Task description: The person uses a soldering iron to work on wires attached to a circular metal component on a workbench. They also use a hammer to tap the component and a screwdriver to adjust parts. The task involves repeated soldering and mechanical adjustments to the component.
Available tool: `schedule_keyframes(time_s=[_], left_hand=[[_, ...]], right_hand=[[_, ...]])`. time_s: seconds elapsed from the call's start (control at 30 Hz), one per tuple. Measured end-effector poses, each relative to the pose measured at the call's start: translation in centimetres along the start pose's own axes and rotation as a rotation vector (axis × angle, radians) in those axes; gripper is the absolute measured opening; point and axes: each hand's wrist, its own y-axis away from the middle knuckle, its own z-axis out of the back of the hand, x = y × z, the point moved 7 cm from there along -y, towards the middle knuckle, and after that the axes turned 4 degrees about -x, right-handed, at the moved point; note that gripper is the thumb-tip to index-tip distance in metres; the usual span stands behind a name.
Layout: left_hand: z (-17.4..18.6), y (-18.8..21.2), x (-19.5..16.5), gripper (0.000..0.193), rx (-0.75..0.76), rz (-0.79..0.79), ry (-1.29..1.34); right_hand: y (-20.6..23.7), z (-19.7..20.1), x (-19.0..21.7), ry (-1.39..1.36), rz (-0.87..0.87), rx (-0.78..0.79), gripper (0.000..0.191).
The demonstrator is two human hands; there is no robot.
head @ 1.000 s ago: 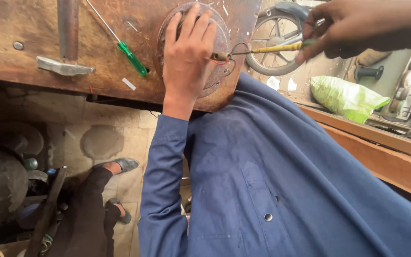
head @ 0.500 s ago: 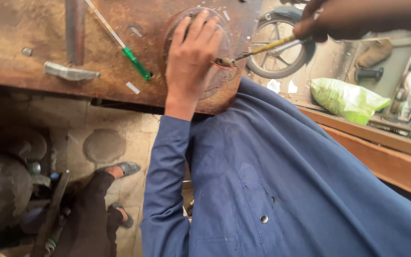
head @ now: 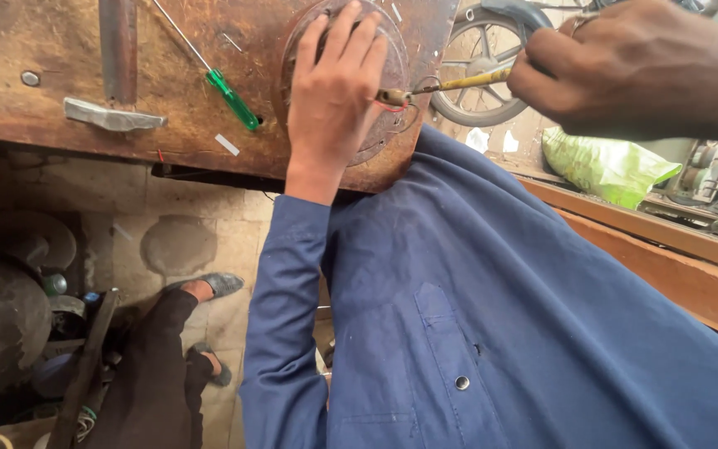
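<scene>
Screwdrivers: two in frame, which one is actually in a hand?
The yellow-handled screwdriver, gripped by the right hand, tip beside the left hand. The green-handled screwdriver lies loose on the workbench.

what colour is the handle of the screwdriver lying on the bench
Green, translucent-looking, on the screwdriver lying on the wooden bench; seen in the head view.

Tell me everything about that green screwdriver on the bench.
The screwdriver has a translucent green handle and a thin bare metal shaft. It lies flat and slantwise on the rusty brown bench, shaft pointing to the far left, handle toward the near edge. No hand touches it; the left hand lies just right of its handle.
</scene>
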Motion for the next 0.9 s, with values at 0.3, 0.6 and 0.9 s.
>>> schedule_keyframes(time_s=[0.3, 0.6, 0.9], left_hand=[[0.2, -0.1, 0.7, 0.072, -0.063, 0.06, 0.037], [0.1, 1.5, 1.0, 0.06, 0.011, 0.107, 0.069], [1.5, 0.6, 0.3, 0.062, -0.12, 0.053, -0.019]], right_hand=[[0.7, -3.2, -1.7, -0.394, -0.453, 0.288, 0.036], [0.1, -2.1, 2.1, 0.14, 0.161, -0.098, 0.014], [-0.3, -4.3, 0.3, -0.362, -0.298, 0.204, 0.024]])
